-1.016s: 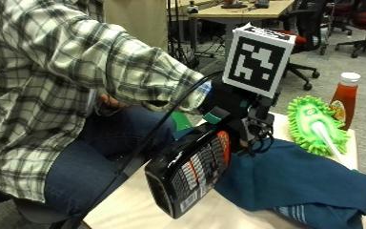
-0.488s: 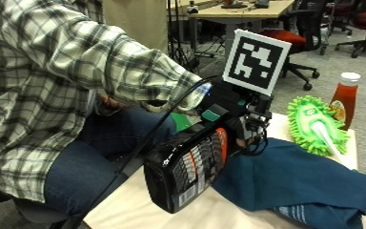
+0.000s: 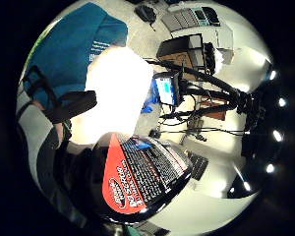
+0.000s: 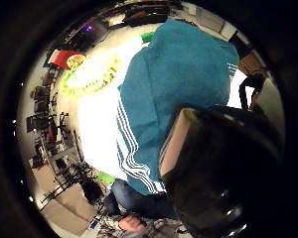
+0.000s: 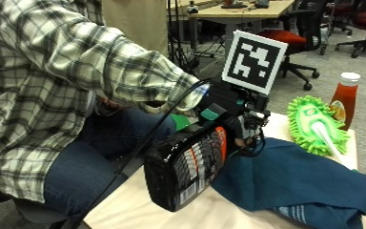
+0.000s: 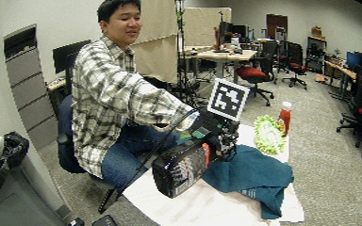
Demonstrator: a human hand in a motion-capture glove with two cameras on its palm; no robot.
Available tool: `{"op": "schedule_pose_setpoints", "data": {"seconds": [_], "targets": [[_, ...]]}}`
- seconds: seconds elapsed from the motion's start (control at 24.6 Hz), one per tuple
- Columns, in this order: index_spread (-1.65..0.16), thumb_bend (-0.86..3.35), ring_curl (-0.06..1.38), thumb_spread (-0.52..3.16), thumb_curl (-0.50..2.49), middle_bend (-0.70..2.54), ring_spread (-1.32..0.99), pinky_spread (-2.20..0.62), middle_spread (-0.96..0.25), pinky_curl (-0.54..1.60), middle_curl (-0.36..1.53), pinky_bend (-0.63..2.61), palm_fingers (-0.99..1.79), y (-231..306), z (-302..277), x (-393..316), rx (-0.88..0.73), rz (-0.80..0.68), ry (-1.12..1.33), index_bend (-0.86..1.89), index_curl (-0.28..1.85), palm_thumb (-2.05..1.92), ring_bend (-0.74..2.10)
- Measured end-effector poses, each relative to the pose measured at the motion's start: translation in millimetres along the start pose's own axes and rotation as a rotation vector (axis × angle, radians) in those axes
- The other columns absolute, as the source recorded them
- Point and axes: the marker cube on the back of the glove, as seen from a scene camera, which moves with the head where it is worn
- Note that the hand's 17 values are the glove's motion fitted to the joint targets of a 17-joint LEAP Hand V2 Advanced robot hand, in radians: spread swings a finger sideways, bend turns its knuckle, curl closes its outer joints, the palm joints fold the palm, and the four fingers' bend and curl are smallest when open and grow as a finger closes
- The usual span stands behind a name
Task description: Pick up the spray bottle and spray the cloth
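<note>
In the outside view, my gloved right hand (image 5: 230,117) grips the neck of a black spray bottle (image 5: 183,167) with a red label. The bottle is tilted, with its base toward the near table edge and its head toward the teal cloth (image 5: 297,183). The hand hides the nozzle. The cloth lies crumpled on the white table (image 5: 145,205), right beside the hand. The wide outside view shows the same: hand (image 6: 209,129), bottle (image 6: 181,167), cloth (image 6: 250,172). Both palm views show the bottle (image 3: 142,172) (image 4: 223,163) close to the palm, with the cloth (image 3: 69,49) (image 4: 184,84) beyond it.
A green fluffy duster (image 5: 316,126) lies on the table behind the cloth, and a ketchup bottle (image 5: 345,98) stands at the far edge. The person sits at the table's left side. Office chairs and desks stand farther back.
The hand and the bottle have edged slightly toward the person. The cloth has not moved.
</note>
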Motion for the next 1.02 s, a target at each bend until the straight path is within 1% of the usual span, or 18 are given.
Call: {"op": "schedule_pose_setpoints", "data": {"seconds": [0.12,0.2,0.28,0.41,0.65,0.85,1.02], "targets": [[-0.26,-0.03,0.48,-0.09,0.72,0.64,-0.24,-0.19,-0.13,0.42,0.52,0.36,1.37,1,-3,2,0.018,0.008,-0.068,0.43,0.58,1.03,0.66],[-0.26,-0.03,0.48,-0.09,0.72,0.64,-0.24,-0.19,-0.13,0.42,0.52,0.36,1.37,3,-7,5,0.042,-0.01,-0.16,0.43,0.58,1.03,0.66],[-0.26,-0.03,0.47,-0.09,0.72,0.64,-0.24,-0.19,-0.13,0.42,0.52,0.36,1.37,5,-11,12,0.073,-0.017,-0.285,0.43,0.58,1.03,0.66],[-0.26,-0.03,0.48,-0.09,0.72,0.64,-0.24,-0.19,-0.13,0.42,0.52,0.36,1.37,9,-16,29,0.13,0.015,-0.477,0.43,0.58,1.03,0.66],[-0.26,-0.03,0.47,-0.09,0.72,0.64,-0.24,-0.19,-0.13,0.42,0.52,0.36,1.37,22,-27,69,0.28,0.05,-0.813,0.43,0.58,1.03,0.66],[-0.26,-0.03,0.47,-0.08,0.72,0.64,-0.24,-0.19,-0.13,0.42,0.52,0.36,1.37,35,-35,94,0.409,0.04,-1.174,0.43,0.58,1.04,0.66],[-0.26,-0.03,0.47,-0.08,0.72,0.66,-0.24,-0.19,-0.13,0.42,0.52,0.36,1.36,44,-40,102,0.494,-0.002,-1.365,0.44,0.58,1.03,0.63]]}}
